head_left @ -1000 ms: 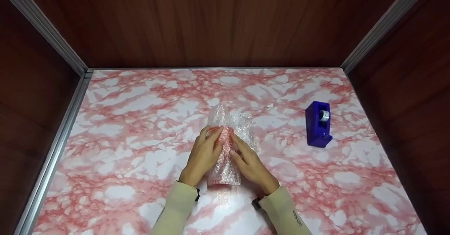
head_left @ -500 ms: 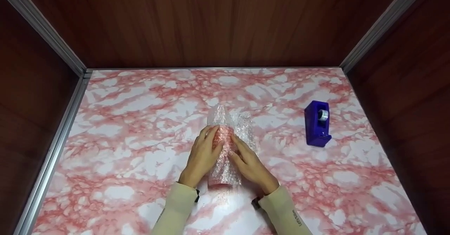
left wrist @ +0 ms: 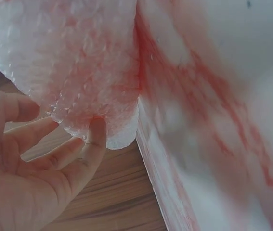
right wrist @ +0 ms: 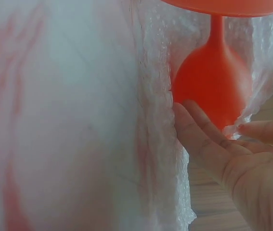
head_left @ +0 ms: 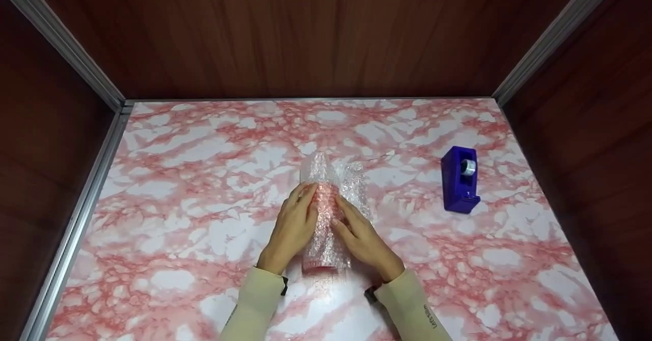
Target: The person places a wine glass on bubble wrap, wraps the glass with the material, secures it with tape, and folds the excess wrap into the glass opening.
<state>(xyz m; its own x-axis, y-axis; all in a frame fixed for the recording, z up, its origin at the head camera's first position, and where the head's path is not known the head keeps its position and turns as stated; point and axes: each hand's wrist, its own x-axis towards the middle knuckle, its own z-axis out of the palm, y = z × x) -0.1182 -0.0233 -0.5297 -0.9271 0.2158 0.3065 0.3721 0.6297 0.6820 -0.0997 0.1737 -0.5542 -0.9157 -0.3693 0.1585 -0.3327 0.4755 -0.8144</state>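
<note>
A red-orange plastic goblet (right wrist: 213, 79) lies inside a sheet of bubble wrap (head_left: 326, 244), its round foot toward the person. The wrap is rolled over its top, and a loose part lies flat on its right side. Along the left side of the roll, my left hand (head_left: 291, 224) holds the wrap with bent fingers; in the left wrist view its fingertips press into the bubbles. My right hand (head_left: 365, 234) grips the right side, with the thumb at the wrap's edge and the fingers beside the goblet's bowl. Layers of wrap blur the goblet from above.
To the right stands a purple tape dispenser (head_left: 461, 180) holding a roll of clear tape (head_left: 468, 167). The table (head_left: 204, 229) has a pink and white marbled top. Dark wood panels (head_left: 305, 35) with metal frame edges enclose the back and sides.
My left thumb has drawn back to the left, off the top of the wrap, and more of the roll shows. The right hand keeps nearly the same place.
</note>
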